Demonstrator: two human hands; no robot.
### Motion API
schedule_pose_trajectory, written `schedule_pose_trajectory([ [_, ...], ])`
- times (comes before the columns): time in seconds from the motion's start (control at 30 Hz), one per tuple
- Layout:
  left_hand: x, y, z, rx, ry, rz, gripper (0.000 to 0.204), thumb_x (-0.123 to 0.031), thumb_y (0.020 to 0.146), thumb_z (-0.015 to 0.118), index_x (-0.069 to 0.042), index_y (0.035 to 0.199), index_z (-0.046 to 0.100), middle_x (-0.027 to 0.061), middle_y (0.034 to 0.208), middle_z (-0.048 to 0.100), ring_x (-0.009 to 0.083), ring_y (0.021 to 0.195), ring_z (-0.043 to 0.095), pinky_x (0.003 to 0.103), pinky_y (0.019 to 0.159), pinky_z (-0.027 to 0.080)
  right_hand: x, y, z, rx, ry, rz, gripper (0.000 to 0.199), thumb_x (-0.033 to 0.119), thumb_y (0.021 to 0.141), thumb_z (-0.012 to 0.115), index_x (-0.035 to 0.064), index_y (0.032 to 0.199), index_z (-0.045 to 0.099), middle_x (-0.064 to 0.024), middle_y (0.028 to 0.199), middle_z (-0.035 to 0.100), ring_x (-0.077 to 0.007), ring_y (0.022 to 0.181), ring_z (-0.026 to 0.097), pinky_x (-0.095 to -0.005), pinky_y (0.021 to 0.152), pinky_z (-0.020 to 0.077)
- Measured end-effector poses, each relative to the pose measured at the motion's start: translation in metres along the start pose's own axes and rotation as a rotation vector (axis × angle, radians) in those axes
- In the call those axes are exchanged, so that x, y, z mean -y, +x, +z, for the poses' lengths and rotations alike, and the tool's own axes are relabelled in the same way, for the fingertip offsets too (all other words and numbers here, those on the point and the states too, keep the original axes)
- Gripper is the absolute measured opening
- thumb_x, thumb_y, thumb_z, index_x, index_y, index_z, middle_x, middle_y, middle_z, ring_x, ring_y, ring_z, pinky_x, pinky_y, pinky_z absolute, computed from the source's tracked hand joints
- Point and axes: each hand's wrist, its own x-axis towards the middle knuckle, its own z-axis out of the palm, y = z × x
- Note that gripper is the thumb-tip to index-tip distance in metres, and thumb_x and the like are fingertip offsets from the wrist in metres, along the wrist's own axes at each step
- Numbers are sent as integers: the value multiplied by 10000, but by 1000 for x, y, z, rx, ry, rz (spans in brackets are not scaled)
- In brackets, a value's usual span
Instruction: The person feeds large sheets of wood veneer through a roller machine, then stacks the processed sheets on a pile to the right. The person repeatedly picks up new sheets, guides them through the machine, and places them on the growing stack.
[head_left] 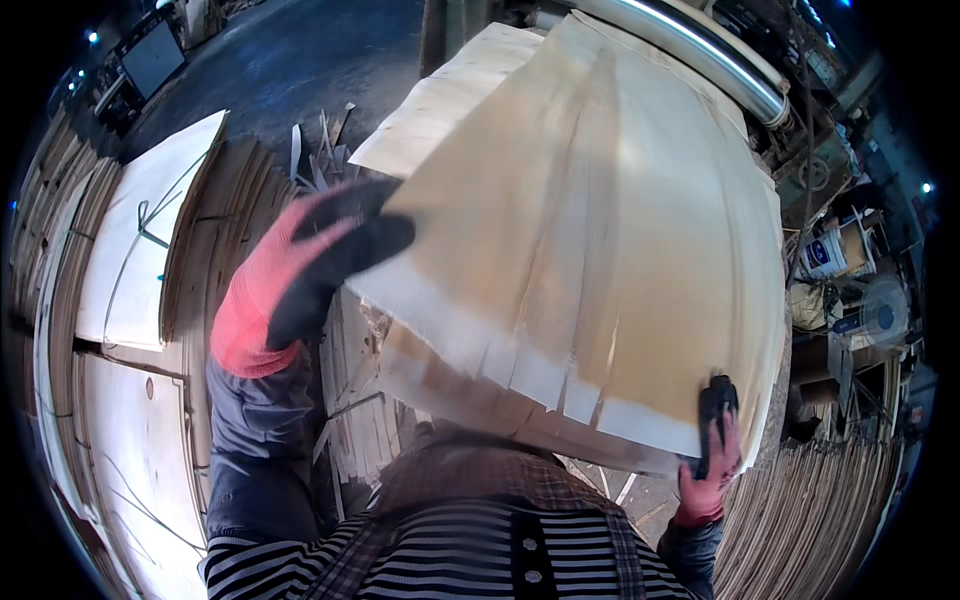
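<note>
I see a large, thin, pale wooden veneer sheet (590,230) filling the centre and upper right of the frame, split along its near edge. My left hand (300,275), in a red and black glove at centre left, has its fingers (375,240) closed over the sheet's left corner. At lower right my right hand (712,450), gloved alike, pinches the sheet's near corner, above stacked veneer sheets (130,260) at left.

Open floor (300,60) lies beyond the veneer sheet (600,250); veneer stacks (130,300) flank left, roller (700,50) and clutter (840,260) crowd right.
</note>
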Motion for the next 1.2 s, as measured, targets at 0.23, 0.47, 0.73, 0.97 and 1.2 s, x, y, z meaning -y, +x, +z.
schedule_pose_trajectory([
  [0.23, 77, -14, 29, 179, -140, -455, 363, -162, 846, 502, 10, 1163, 461, 130, 982, 577, 196, 864, 559, 275, 756, 446, -26, 43, -34, -72, -259, 66, 570, 170, 539, 587, -16, 1072, 511, -216, 1156, 462, -397, 1071, 439, -461, 901, 349],
  [0.47, 214, -74, 119, 76, 698, -114, 717, -208, 728, 584, 1, 1303, 208, 241, 1269, 315, 390, 1123, 355, 427, 931, 302, -96, 156, 40, 24, -379, -190, 520, 273, 645, 626, 124, 1128, 508, -106, 1135, 500, -272, 1000, 501, -389, 881, 390],
  [0.73, 254, -83, 112, 14, 555, -192, 696, -143, 709, 596, 5, 1290, 243, 225, 1223, 385, 357, 1085, 415, 375, 911, 354, -189, 276, 176, 72, -164, -26, 477, 282, 773, 502, 138, 1218, 408, -91, 1236, 414, -267, 1148, 381, -398, 978, 287],
  [0.97, 191, -52, 77, 32, 91, -196, 470, -73, 737, 577, 21, 1173, 429, 188, 1198, 432, 271, 1114, 435, 315, 922, 358, -121, 275, 170, -99, -205, -93, 550, 387, 777, 514, 115, 1237, 386, -124, 1294, 339, -293, 1236, 249, -458, 1019, 168],
  [1.2, 88, -35, 50, 192, -522, -296, 438, 23, 737, 532, 10, 1167, 453, 98, 1063, 552, 165, 976, 516, 270, 844, 400, -3, 65, 82, 397, 136, -245, 727, 473, 714, 541, 94, 1289, 309, -188, 1245, 374, -334, 1201, 298, -514, 1013, 144],
])
